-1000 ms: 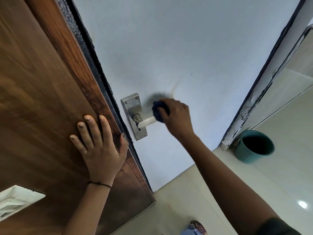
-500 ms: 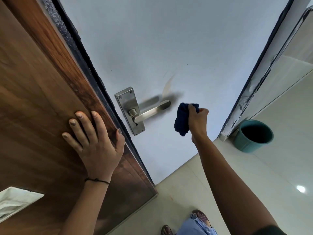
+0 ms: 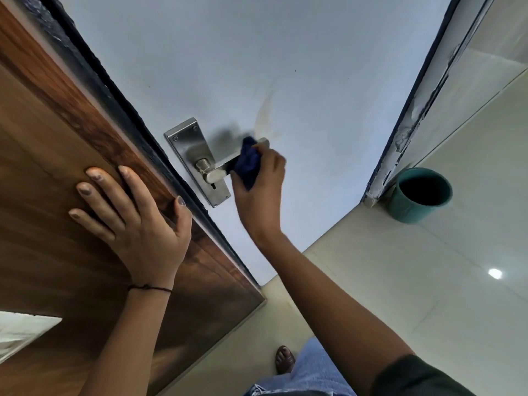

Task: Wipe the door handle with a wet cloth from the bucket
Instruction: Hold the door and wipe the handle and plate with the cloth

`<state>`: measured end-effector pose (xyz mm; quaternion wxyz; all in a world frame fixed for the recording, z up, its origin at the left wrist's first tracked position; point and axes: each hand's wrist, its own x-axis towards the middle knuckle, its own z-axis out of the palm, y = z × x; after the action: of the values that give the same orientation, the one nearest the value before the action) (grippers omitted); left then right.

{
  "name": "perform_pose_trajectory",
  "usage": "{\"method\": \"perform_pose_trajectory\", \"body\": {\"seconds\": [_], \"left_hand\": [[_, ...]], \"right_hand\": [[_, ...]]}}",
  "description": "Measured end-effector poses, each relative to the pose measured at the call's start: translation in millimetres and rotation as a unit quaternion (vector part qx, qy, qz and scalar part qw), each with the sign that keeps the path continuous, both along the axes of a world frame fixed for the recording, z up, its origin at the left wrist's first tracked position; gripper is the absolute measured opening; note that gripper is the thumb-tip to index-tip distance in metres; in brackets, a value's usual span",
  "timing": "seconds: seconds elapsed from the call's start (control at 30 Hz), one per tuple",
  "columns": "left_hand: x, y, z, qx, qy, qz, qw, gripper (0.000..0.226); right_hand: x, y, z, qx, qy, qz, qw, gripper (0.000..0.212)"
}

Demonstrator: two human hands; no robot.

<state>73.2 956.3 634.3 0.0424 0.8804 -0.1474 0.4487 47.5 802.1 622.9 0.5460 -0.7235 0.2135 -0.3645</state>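
right hand [image 3: 261, 190] closed around a dark blue cloth [image 3: 248, 164], pressing it onto the lever of the door handle [image 3: 220, 170]. cloth covers the middle of the lever; the lever's free end pokes out just past the cloth to the right, the pivot end stays bare on the left. handle sits on a brushed metal backplate [image 3: 188, 144] with screws at its top corners and a keyhole below the lever. backplate fixed to the white door [image 3: 257, 58], close to the door's dark left edge.

left hand [image 3: 134, 221] flat and open, fingers spread, palm against the brown wood panel [image 3: 57, 138] left of the door edge; thumb lies near the dark edge strip. holds nothing. thin black thread [image 3: 150, 287] around that wrist.

faint curved brownish mark on the white door just above and right of the handle.

teal bucket [image 3: 420, 195] stands on the pale tiled floor [image 3: 428, 281] at far right, beside the base of the chipped door frame [image 3: 411, 132], well apart from the handle. its inside reads dark; contents cannot be told.

near bottom: blue jeans [image 3: 314, 370] and one bare foot [image 3: 285, 360] on the floor.
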Motion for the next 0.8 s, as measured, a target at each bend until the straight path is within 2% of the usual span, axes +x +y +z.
{"method": "perform_pose_trajectory", "body": {"seconds": [0.23,0.3,0.4,0.5,0.57,0.7,0.8], "left_hand": [[3,2,-3,-0.036,0.026,-0.007,0.999,0.073],[3,4,-4,-0.041,0.027,-0.012,0.999,0.073],[4,3,-4,-0.039,0.022,-0.014,0.999,0.075],[4,3,-6,-0.029,0.006,-0.01,1.0,0.078],[6,3,-7,-0.027,0.0,-0.008,1.0,0.081],[6,3,-8,-0.03,-0.001,-0.011,0.999,0.085],[6,3,-8,-0.028,-0.001,-0.014,0.999,0.084]], "right_hand": [[-1,33,-18,-0.179,-0.014,0.071,0.981,0.05],[3,20,-18,-0.162,-0.028,0.044,0.985,0.046],[13,-19,-17,-0.047,-0.041,-0.069,0.996,0.036],[16,-39,-15,0.035,-0.046,-0.089,0.994,0.038],[14,-25,-16,0.014,-0.059,-0.079,0.995,0.04],[7,32,-28,-0.078,-0.072,0.017,0.994,0.047],[8,24,-27,-0.062,-0.082,0.004,0.995,0.045]]}}
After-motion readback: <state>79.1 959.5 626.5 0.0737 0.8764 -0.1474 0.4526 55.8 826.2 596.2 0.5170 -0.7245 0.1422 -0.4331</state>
